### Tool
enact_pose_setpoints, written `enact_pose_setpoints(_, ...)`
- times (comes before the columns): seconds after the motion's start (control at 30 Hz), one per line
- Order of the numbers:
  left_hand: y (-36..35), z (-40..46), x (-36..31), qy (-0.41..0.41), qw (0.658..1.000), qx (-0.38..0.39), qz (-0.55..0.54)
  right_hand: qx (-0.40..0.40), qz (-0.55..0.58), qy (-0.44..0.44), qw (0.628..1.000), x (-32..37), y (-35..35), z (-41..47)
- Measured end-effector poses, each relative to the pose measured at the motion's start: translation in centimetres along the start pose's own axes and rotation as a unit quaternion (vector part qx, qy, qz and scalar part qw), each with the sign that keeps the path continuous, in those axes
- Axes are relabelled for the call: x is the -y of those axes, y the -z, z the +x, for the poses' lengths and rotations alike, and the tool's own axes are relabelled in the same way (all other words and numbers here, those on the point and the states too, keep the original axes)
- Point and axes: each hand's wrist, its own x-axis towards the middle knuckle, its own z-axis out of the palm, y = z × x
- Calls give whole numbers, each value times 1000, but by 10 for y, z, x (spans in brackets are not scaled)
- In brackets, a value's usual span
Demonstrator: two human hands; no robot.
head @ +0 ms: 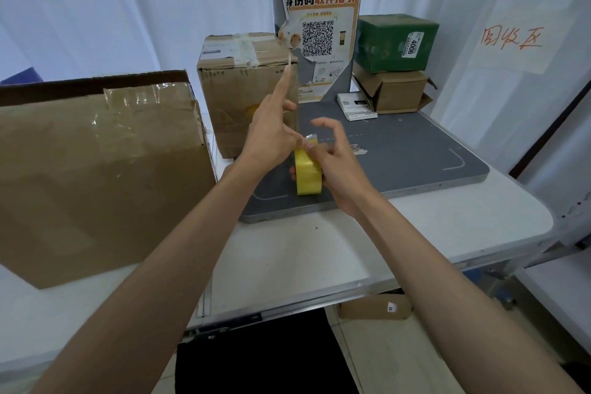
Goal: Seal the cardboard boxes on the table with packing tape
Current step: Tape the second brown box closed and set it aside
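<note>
While the right hand (335, 160) grips the yellow tape roll (307, 174) upright over the grey mat (415, 150), the left hand (271, 134), index finger extended, apparently pinches the peeled tape end, boxes (96, 176) just left.

Soft, even, cool-toned light fills the scene, and shadows are faint. Glare glints off the clear tape on the large cardboard box (96, 169). The wide-angle lens bows the white table (415, 233) edge and stretches the forearms at the bottom. Focus is fairly sharp centrally, softer toward the corners.
</note>
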Motion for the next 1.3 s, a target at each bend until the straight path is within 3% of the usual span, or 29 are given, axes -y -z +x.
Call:
enact_pose_setpoints(0.37,3,-1,1,-8,1000,-9,6,-5,16,-41,999,-10,3,0)
enact_pose_setpoints(0.67,2,-8,-11,-45,997,-9,61,-13,-7,17,1000,-22,0,-8)
enact_pose_setpoints(0.9,15,-16,-27,-87,996,0,8,-33,33,51,998,-19,3,4)
enact_pose_setpoints(1.07,24,-6,-20,5,998,-12,-58,-20,4,80,997,-26,3,-2)
enact_pose_setpoints(1.3,18,6,-6,71,997,6,-33,3,-8,89,996,-25,6,-9)
